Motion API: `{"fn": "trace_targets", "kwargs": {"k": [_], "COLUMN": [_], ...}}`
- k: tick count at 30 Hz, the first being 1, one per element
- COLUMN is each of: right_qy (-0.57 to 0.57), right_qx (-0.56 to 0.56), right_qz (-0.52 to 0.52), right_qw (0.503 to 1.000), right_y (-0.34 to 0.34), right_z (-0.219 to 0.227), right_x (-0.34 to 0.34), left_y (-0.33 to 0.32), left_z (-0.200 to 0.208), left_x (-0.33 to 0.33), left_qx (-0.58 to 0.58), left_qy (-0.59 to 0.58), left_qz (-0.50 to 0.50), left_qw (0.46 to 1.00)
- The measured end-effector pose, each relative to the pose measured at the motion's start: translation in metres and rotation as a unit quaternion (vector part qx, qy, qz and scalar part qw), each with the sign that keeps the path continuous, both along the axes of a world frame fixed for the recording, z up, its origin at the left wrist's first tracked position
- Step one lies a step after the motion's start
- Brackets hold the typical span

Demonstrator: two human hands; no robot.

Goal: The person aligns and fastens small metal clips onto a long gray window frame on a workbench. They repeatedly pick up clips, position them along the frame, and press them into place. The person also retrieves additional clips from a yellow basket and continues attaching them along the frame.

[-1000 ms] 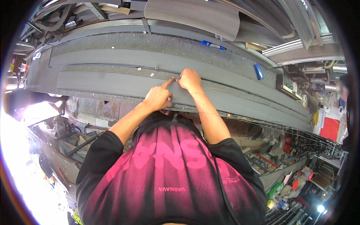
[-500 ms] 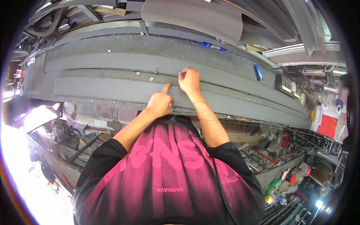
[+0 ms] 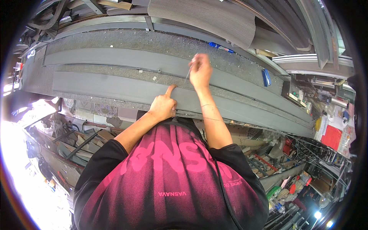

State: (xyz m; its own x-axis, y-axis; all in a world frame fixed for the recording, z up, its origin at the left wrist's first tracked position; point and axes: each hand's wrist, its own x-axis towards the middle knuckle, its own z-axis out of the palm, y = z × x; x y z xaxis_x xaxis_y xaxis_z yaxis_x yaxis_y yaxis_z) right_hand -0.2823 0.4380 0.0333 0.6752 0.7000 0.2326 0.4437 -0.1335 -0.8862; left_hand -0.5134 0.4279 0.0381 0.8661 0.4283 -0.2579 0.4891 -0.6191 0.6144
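Two long flat grey strips (image 3: 107, 86) lie side by side across the workbench (image 3: 126, 38), a thin dark cord (image 3: 130, 68) running along the edge of the far one. Over the near strip rests my left hand (image 3: 163, 106), its index finger stretched out onto the strip and its other fingers curled, holding nothing that I can see. My right hand (image 3: 201, 73), smeared by motion, is raised above the far strip. Its fingertips are pinched together on a thin strand (image 3: 187, 75) that hangs toward the near strip; what kind of strand it is, I cannot tell.
Beyond the strips lies a blue marker-like tube (image 3: 221, 47). A blue tool (image 3: 266, 77), perhaps a stapler, sits to the right. Small pale bits (image 3: 154, 78) dot the bench. Stacked metal profiles (image 3: 207, 19) line the far side; scrap-filled bins (image 3: 82, 147) stand below the near edge.
My right hand has lifted away from the strips, up and slightly right, and the thin strand now shows below its fingers. My left hand has stayed at the near strip.
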Motion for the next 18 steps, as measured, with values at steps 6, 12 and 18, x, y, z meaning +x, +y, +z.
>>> {"fn": "trace_targets", "kwargs": {"k": [6, 12, 18], "right_qy": [-0.031, -0.083, 0.367], "right_qx": [0.299, 0.283, 0.438], "right_qz": [-0.129, -0.099, -0.398], "right_qw": [0.945, 0.950, 0.718], "right_y": [0.026, -0.039, -0.134], "right_z": [0.085, 0.062, 0.043], "right_x": [0.079, 0.070, 0.192], "left_y": [-0.002, -0.002, -0.008], "left_z": [-0.002, -0.006, -0.009], "left_x": [0.000, 0.002, 0.004], "left_qx": [0.013, 0.031, 0.035], "left_qy": [-0.001, -0.012, 0.014], "left_qz": [0.006, 0.006, 0.019], "left_qw": [1.000, 0.999, 0.999]}}
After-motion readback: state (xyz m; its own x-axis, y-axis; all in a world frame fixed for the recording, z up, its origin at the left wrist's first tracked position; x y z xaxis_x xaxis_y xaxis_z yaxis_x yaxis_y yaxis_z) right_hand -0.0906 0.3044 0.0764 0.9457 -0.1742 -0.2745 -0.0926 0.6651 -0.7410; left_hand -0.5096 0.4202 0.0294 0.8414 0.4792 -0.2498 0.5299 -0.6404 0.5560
